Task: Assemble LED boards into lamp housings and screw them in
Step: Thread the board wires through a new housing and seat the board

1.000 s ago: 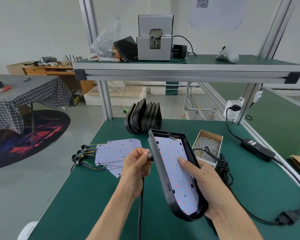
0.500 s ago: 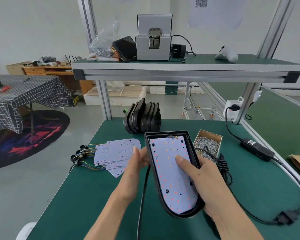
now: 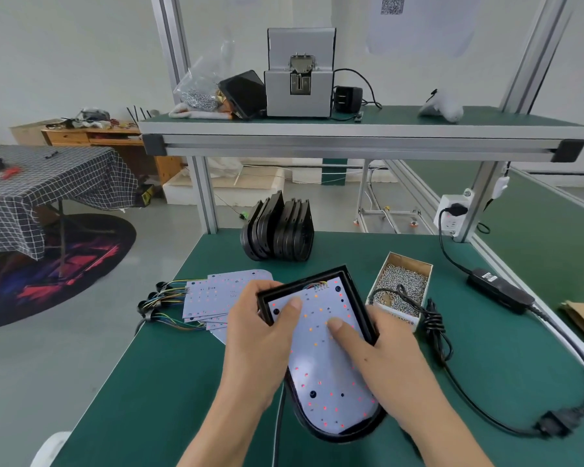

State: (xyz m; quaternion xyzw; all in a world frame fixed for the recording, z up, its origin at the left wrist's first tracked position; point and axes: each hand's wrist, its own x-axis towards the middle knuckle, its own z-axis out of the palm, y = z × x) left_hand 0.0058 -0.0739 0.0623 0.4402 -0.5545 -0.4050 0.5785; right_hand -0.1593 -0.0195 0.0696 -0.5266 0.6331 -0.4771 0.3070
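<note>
1. While both hands grip the lamp housing [image 3: 321, 429] over the bench [image 3: 169, 382], the LED board [image 3: 324, 358] lies inside; screws look unfitted.
2. Left hand [image 3: 260, 335] and right hand [image 3: 381, 352] clasp the rim, thumbs pressing the board.
3. Against the earlier frame, the housing is now turned flatter, and the left thumb has come onto the board.

Bare green bench top [image 3: 169, 392] lay open to the left of the held lamp housing [image 3: 321, 358]. Loose LED boards [image 3: 216, 294] crowded its upper-left side, a screw box [image 3: 402, 284] and coiled black cable [image 3: 435, 328] hemmed the right, stacked housings [image 3: 277, 230] blocked the far edge.
</note>
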